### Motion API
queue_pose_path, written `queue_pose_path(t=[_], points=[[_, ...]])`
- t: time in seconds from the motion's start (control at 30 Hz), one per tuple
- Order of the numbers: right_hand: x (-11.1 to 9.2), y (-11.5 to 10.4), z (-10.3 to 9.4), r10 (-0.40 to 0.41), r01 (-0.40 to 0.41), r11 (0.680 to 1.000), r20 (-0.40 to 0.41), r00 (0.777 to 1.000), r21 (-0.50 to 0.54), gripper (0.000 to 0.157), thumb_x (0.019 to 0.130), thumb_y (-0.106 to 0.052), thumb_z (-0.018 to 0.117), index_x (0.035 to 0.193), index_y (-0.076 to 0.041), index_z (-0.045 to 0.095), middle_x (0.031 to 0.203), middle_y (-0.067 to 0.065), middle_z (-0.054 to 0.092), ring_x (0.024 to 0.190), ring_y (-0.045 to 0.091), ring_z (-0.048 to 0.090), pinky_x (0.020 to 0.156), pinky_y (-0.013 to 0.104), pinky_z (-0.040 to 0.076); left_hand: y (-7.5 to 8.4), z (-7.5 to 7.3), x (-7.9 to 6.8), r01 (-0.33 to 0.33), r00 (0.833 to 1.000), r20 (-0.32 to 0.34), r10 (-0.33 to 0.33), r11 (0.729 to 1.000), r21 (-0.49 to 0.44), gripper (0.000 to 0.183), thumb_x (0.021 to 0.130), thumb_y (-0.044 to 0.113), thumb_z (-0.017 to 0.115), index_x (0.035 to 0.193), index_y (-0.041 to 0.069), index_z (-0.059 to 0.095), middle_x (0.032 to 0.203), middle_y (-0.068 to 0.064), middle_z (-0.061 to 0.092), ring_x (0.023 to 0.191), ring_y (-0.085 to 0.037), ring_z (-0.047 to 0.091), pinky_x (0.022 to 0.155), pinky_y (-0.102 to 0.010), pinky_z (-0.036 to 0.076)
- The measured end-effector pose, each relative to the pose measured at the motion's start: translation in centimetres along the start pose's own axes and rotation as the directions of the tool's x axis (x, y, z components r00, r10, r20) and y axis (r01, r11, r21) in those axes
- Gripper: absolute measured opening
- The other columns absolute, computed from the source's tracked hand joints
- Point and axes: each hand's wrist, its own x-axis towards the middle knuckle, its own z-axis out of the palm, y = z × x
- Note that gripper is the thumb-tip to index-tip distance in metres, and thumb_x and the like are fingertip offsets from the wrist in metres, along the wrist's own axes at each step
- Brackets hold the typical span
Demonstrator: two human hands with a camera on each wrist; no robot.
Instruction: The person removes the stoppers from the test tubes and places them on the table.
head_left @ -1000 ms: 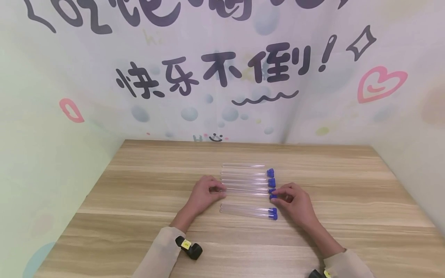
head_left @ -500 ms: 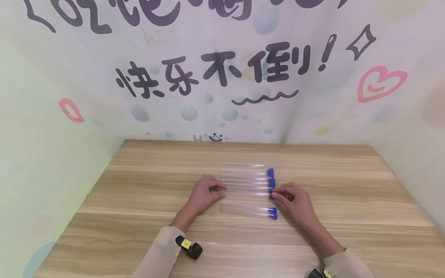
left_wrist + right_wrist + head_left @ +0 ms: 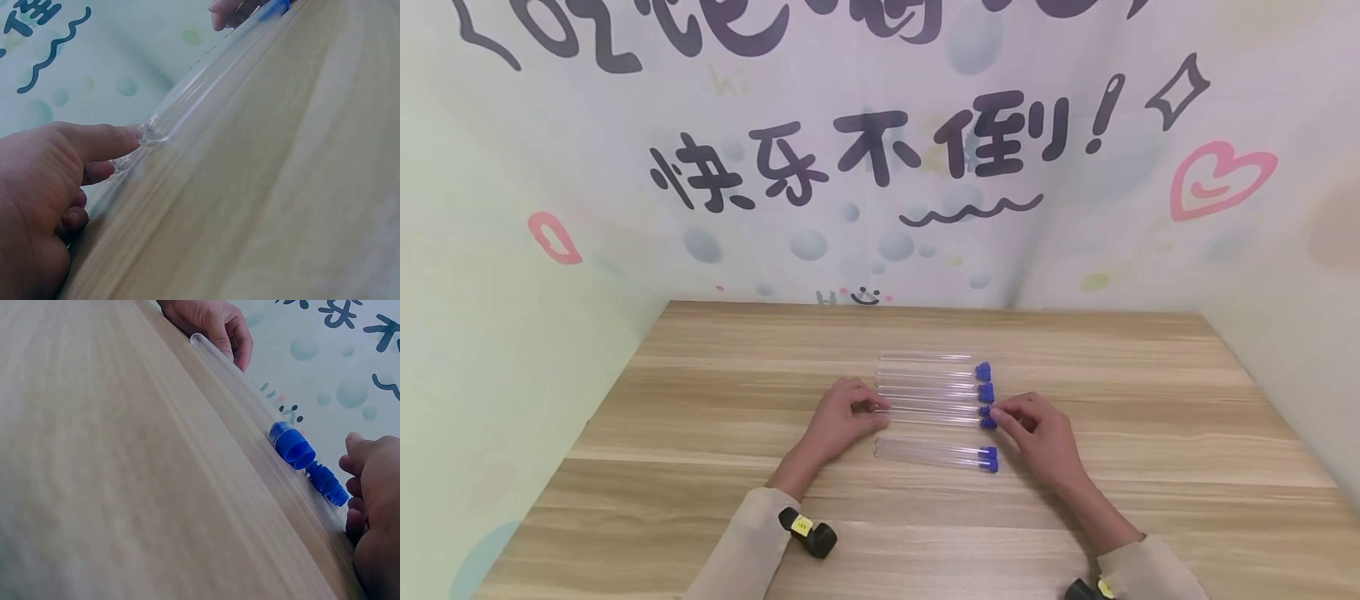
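Several clear test tubes (image 3: 927,420) with blue caps (image 3: 987,422) lie side by side on the wooden table, caps to the right. My left hand (image 3: 838,422) is at the rounded left ends of the middle tubes. In the left wrist view, a straight digit of it touches the end of the nearest tube (image 3: 194,94). My right hand (image 3: 1039,433) is beside the caps of the same tubes, thumb and fingertips close together. In the right wrist view, its thumb stands apart from the blue cap (image 3: 292,447), with other caps (image 3: 326,484) behind.
Two capped tubes (image 3: 928,454) lie nearer me, separated by a gap. At the far end of the row is a tube (image 3: 925,357) with no cap visible. A printed cloth (image 3: 775,250) hangs behind the table (image 3: 700,483).
My right hand has shifted slightly right, drawing back from the middle caps. Those two tubes sit a touch differently under it. The left hand stays in place.
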Motion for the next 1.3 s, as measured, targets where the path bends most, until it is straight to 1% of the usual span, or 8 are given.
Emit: queue_pose_path(t=[0.2,0.37,0.6,0.77,0.9,1.03,1.13,1.3], points=[[-0.2,0.1,0.1,-0.011,0.012,1.0,-0.036,0.999,0.024,0.011,0.089,-0.025,0.069,0.098,-0.017,0.072,0.09,-0.009,0.065,0.074,0.01,0.058,0.063,0.021,0.045,0.1,0.0,-0.1,0.052,0.999,-0.002,-0.052,0.996,-0.069,0.017,0.075,0.018,0.082,0.089,0.023,0.075,0.083,0.009,0.06,0.083,-0.012,0.052,0.075,-0.034,0.043],[-0.3,-0.2,-0.2,0.014,-0.01,0.998,-0.059,0.998,0.061,0.012,0.09,-0.025,0.069,0.099,-0.017,0.071,0.091,-0.009,0.067,0.079,0.009,0.06,0.067,0.02,0.047,0.2,0.0,-0.2,0.074,0.997,-0.029,-0.077,0.991,-0.115,0.014,0.077,0.018,0.081,0.088,0.023,0.074,0.082,0.009,0.06,0.08,-0.012,0.053,0.072,-0.033,0.044],[-0.6,-0.5,-0.2,0.028,-0.023,0.996,-0.056,0.998,0.091,0.01,0.089,-0.022,0.069,0.097,-0.016,0.071,0.092,-0.006,0.068,0.079,0.01,0.061,0.067,0.021,0.048,0.3,0.1,-0.5,0.053,0.994,-0.08,-0.068,0.983,-0.176,0.014,0.077,0.018,0.081,0.089,0.018,0.074,0.08,0.004,0.06,0.073,-0.014,0.053,0.065,-0.028,0.044],[-0.9,-0.6,-0.1,0.066,-0.062,0.992,-0.034,0.997,0.111,0.012,0.089,-0.023,0.069,0.096,-0.013,0.071,0.093,-0.001,0.068,0.078,0.011,0.062,0.065,0.024,0.05,0.5,0.1,-0.9,0.043,0.992,-0.108,-0.068,0.976,-0.215,0.015,0.079,0.018,0.08,0.092,0.016,0.073,0.078,0.005,0.06,0.07,-0.014,0.053,0.061,-0.026,0.044],[-1.3,-0.6,-0.2,0.073,-0.073,0.992,-0.001,0.997,0.101,0.013,0.089,-0.023,0.069,0.097,-0.013,0.071,0.093,-0.001,0.069,0.079,0.012,0.062,0.069,0.024,0.05,0.8,0.2,-1.3,0.074,0.992,-0.083,-0.094,0.972,-0.223,0.014,0.079,0.02,0.079,0.091,0.017,0.073,0.077,0.005,0.06,0.068,-0.014,0.052,0.06,-0.025,0.044],[-1.8,-0.6,-0.5,0.042,-0.045,0.995,0.042,0.998,0.084,0.01,0.088,-0.021,0.071,0.096,-0.014,0.071,0.09,-0.004,0.068,0.079,0.01,0.061,0.07,0.023,0.049,1.0,0.2,-1.9,0.1,0.993,-0.044,-0.113,0.966,-0.237,0.014,0.08,0.023,0.079,0.091,0.018,0.072,0.078,0.004,0.06,0.068,-0.015,0.052,0.06,-0.026,0.044],[-2.3,-0.7,-0.7,0.003,-0.009,0.996,0.076,0.997,0.089,0.008,0.087,-0.017,0.072,0.094,-0.017,0.071,0.089,-0.006,0.067,0.076,0.01,0.06,0.066,0.023,0.049,1.0,0.3,-2.1,0.097,0.995,-0.016,-0.103,0.969,-0.229,0.013,0.079,0.022,0.08,0.09,0.02,0.072,0.08,0.005,0.062,0.07,-0.015,0.054,0.061,-0.027,0.045],[-2.7,-0.8,-0.7,-0.062,0.051,0.995,0.125,0.99,0.09,0.011,0.083,-0.017,0.075,0.092,-0.022,0.071,0.086,-0.01,0.065,0.069,0.01,0.056,0.059,0.023,0.046,0.9,0.2,-2.3,0.055,0.998,0.029,-0.05,0.978,-0.203,0.013,0.077,0.016,0.08,0.087,0.021,0.072,0.085,0.007,0.063,0.074,-0.015,0.054,0.065,-0.028,0.045]])
